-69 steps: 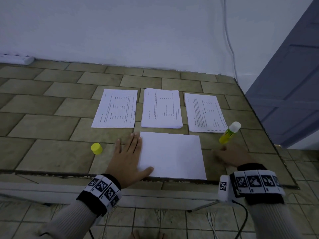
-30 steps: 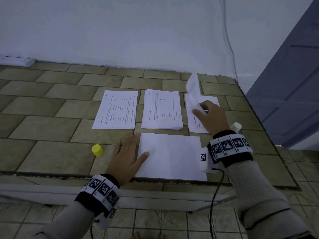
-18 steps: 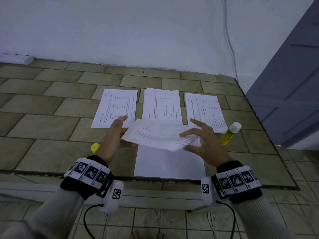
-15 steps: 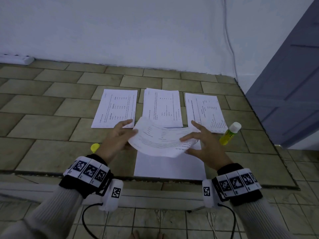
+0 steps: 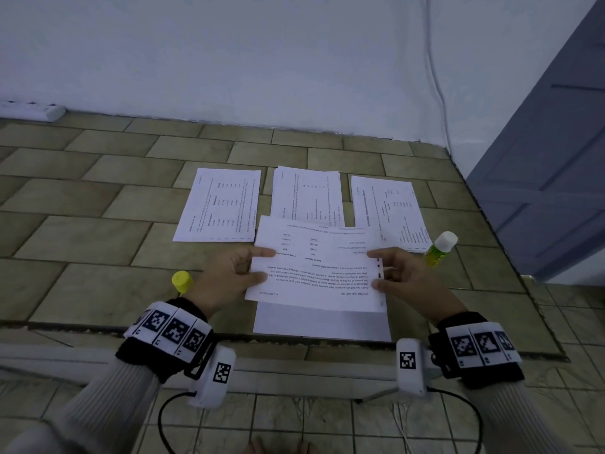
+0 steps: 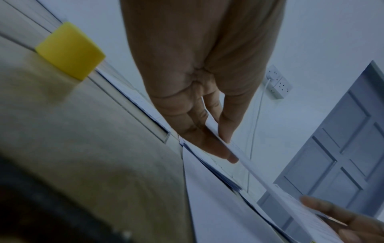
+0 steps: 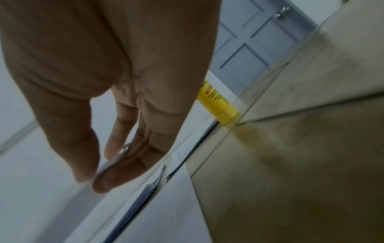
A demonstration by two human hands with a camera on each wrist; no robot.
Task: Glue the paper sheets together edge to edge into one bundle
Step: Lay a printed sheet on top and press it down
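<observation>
White printed sheet (image 5: 319, 268) hangs above the blank sheet (image 5: 322, 322): your left hand (image 5: 226, 280) pinches its left edge, your right hand (image 5: 407, 280) pinches its right edge.

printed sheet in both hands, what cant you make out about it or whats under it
- Printed sheet: text too small to read, head view.
- Blank sheet: mostly covered by the held sheet; any glue on it is hidden.
- Left hand and right hand: fingers under the paper hidden, head view.
- Glue stick: top hidden behind the hand, right wrist view.
</observation>
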